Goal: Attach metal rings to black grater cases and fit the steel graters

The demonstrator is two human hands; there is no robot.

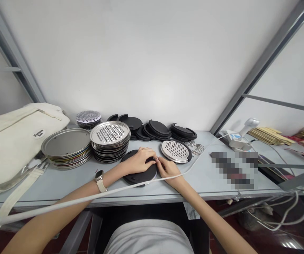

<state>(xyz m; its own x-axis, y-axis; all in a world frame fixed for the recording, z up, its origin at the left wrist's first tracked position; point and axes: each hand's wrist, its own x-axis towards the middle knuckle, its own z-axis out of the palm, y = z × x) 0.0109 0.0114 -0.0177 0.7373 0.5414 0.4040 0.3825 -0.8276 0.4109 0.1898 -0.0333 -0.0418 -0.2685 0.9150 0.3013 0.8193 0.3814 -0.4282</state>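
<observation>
- Desk [203, 178]: grey, runs across full view against a white wall; all items below on it except hands and watch.
- White bag [22, 135]: far left, leaning up, strap hanging over front edge; round label with lettering.
- Spare black discs [158, 127]: several overlapping heaps along the back, by the wall.
- Plain plate stack [65, 143]: grey metal, flat, just beside bag; coloured edges lower down.
- Grater stack [110, 134]: round, silver, raised teeth on top one; right of plain plates, left of the hands.
- Black disc [139, 176]: front centre, lying flat on desk, right of grater stack, under the left hand.
- Perforated silver disc [175, 151]: behind the right hand, slotted face up, black rim piece at its right side.
- Left hand [141, 160]: over black disc, fingers bent, tips at its right edge. Grip: can't tell if closed on anything.
- Right hand [170, 170]: just right of black disc, thumb and finger tips meeting left hand's. Grip: bent inward, can't tell if grasping; spot too small.
- Watch [100, 178]: left wrist, pale strap.
- Small metal pieces [196, 147]: loose pile right of perforated silver disc.
</observation>
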